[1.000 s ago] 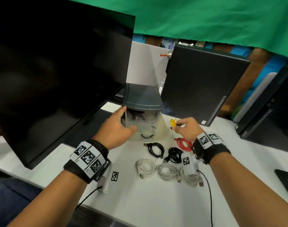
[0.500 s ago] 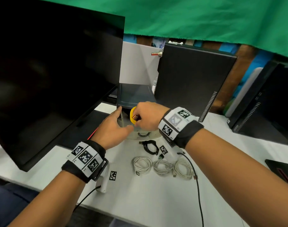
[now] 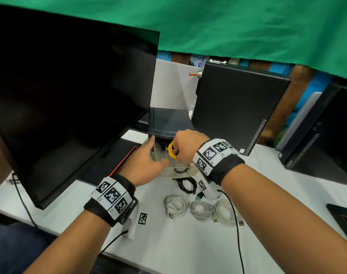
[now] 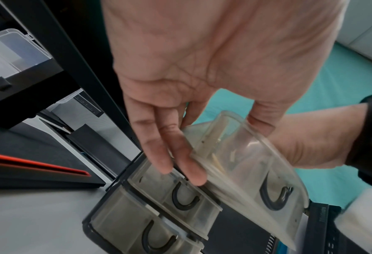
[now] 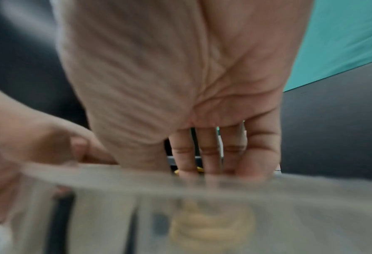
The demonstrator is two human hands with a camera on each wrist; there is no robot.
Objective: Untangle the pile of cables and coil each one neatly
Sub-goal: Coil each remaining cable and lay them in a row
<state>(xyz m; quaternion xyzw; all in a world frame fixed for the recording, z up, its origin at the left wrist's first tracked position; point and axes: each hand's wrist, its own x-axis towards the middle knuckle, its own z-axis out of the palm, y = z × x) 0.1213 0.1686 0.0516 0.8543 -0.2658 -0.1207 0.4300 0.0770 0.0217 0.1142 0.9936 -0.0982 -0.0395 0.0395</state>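
A small dark drawer cabinet (image 3: 168, 121) stands at the back of the white table (image 3: 188, 244). My left hand (image 3: 147, 161) grips the front rim of its translucent drawer (image 4: 241, 154), which is pulled out and tilted. My right hand (image 3: 185, 147) holds a coiled yellow cable (image 3: 171, 150) over that drawer's opening. The right wrist view shows the yellow cable (image 5: 211, 223) blurred through the drawer wall. Three coiled white cables (image 3: 201, 209) lie in a row on the table in front, and a coiled black cable (image 3: 186, 184) lies behind them. The lower drawers (image 4: 180, 192) hold dark cables.
A large black monitor (image 3: 69, 95) stands close on the left. A black computer tower (image 3: 237, 107) rises right of the cabinet, and another dark case (image 3: 326, 135) sits at far right. A black pad with a red edge (image 3: 127, 161) lies under my left hand.
My right hand has carried the yellow cable from the table's right side left to the drawer, and now hides the red and second black coils. The left hand has stayed on the drawer.
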